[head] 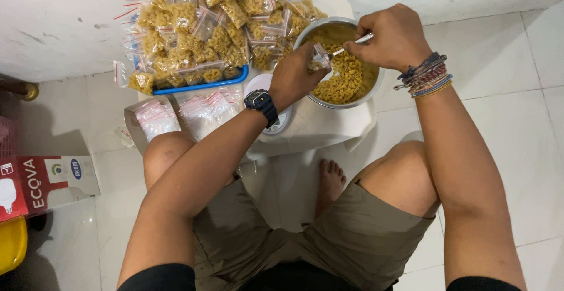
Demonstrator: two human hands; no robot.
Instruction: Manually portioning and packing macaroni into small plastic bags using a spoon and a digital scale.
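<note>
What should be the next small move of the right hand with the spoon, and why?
Probably tip the spoon into the small bag: the right hand holds it beside the bag's mouth, which the left hand holds over the pasta bowl.

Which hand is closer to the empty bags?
Left. The left hand holds a small bag over the bowl, beside the empty bags; the right hand is farther off, holding a spoon.

Both arms reach far, elbows bent — left hand pinched shut, right hand curled in a closed grip, knuckles up.
</note>
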